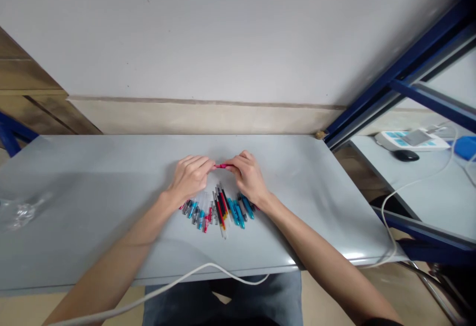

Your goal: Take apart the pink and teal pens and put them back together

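Observation:
Both my hands meet above the middle of a grey table (111, 177). My left hand (190, 176) and my right hand (248, 175) each pinch one end of a small pink pen part (223, 166), which they hold level between them. Just in front of the hands lies a heap of several pen parts (219, 209) in blue, red, black and clear plastic, fanned out on the table. My fingers are curled, so the ends of the pink part are hidden.
A crumpled clear plastic bag (20, 212) lies at the table's left. A white cable (208, 269) runs along the near edge. To the right stand a blue metal frame (401, 68) and a second table with a black mouse (406, 155) and a white device (411, 139).

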Tool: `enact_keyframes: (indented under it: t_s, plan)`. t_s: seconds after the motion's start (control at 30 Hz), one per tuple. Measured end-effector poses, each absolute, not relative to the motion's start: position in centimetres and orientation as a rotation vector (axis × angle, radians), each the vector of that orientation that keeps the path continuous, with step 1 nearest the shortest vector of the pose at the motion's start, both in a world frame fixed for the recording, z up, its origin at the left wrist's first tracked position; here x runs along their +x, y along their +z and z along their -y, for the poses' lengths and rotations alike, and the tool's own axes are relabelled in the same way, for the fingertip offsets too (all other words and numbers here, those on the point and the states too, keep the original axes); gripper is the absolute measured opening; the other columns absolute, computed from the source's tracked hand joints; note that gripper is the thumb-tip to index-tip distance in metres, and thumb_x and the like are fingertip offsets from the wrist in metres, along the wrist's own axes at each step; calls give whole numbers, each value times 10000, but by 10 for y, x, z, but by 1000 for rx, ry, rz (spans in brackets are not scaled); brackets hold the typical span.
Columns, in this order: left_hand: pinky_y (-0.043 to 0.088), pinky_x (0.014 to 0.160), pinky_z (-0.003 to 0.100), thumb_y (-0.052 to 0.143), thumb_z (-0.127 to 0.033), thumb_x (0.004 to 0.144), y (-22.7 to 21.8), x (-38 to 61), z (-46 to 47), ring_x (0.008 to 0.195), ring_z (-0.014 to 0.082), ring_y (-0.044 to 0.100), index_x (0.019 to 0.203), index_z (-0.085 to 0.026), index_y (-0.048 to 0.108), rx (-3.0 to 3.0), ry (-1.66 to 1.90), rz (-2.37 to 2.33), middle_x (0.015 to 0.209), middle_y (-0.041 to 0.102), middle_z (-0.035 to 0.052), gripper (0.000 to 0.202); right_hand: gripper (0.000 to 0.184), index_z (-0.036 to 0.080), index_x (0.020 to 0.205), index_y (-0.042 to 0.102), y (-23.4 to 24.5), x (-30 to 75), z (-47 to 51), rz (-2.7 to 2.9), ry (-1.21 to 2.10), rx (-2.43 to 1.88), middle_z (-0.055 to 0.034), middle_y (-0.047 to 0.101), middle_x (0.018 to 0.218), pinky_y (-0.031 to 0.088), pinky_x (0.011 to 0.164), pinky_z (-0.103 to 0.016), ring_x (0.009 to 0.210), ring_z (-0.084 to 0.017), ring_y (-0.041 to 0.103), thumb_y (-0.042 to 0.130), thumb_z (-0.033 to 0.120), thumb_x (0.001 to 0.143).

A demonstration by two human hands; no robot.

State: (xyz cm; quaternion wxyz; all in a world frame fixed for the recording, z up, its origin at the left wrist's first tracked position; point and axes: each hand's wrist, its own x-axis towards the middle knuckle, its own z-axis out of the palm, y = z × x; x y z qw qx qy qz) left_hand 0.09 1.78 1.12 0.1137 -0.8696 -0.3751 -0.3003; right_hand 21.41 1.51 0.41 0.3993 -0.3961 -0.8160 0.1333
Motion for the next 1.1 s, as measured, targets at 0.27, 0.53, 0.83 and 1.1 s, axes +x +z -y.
enact_keyframes:
  t_s: [0.27, 0.53, 0.83, 1.1]
  plan:
    - [388, 645, 326, 479, -9, 741, 5, -3, -14, 661, 186, 596, 756, -206, 608, -2564, -874, 1128, 699, 651, 1, 236, 174, 202, 1071, 649, 5, 210, -8, 2229, 189, -998, -81, 699, 972, 392, 881, -390, 957, -247, 536, 519, 315, 1050]
    - [398, 636, 322, 474, 9, 711, 8, -7, -11, 657, 183, 603, 760, -208, 615, -2526, -889, 1123, 695, 655, -4, 263, 227, 186, 1138, 664, 7, 210, -6, 2208, 198, -976, -94, 703, 1043, 391, 872, -383, 989, -252, 530, 545, 350, 1036]
    - [407, 644, 331, 464, -3, 717, 5, -6, -10, 669, 193, 620, 752, -207, 625, -2547, -862, 1170, 706, 671, 4, 262, 225, 189, 1073, 690, 9, 211, -5, 2222, 155, -976, -78, 713, 968, 378, 869, -378, 956, -236, 533, 484, 276, 1063]
    - [398, 646, 328, 467, -14, 751, 4, -3, -8, 680, 200, 626, 763, -209, 630, -2564, -855, 1186, 721, 690, 19, 254, 272, 210, 1074, 702, 8, 211, -2, 2263, 173, -1000, -67, 710, 906, 379, 894, -390, 952, -235, 525, 444, 298, 1078]
